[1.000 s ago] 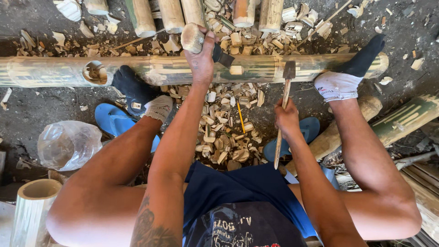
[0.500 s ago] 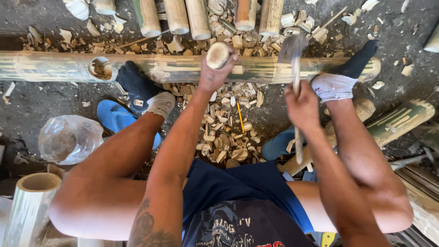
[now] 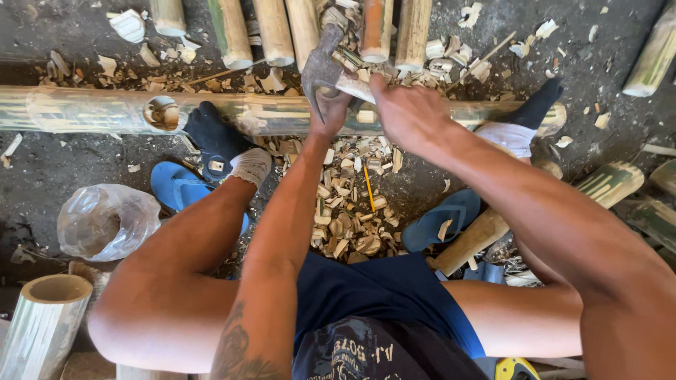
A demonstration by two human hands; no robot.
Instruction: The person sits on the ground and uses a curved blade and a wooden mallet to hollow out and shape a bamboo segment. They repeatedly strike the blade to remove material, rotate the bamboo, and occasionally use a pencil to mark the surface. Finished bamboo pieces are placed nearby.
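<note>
A: In the head view, where does the hatchet (image 3: 322, 69) sit against the hands?

B: Its grey head shows at about 12 o'clock from the left hand (image 3: 329, 116), touching the top of that fist. The right hand (image 3: 407, 112) lies just beside it, at 3 o'clock, clamped around the pale handle (image 3: 354, 87) where it leaves the head.

A: And the left hand's grip?

B: Its fingers are curled tight, but what they clamp is hidden beneath the hatchet head; one cannot tell.

A: Which way does the tool point?

B: The handle's long axis runs from 10 o'clock to 4 o'clock, the head at the 10 o'clock end and the blade turned down toward 6 o'clock.

A: What lies under them?

B: A long bamboo pole (image 3: 84, 109) stretched from 9 to 3 o'clock across the ground, both hands just over it near its middle. A dark sock (image 3: 215, 134) presses on it at 9 o'clock from the hands. Wood chips (image 3: 348, 204) are heaped at 6 o'clock, between the knees.
</note>
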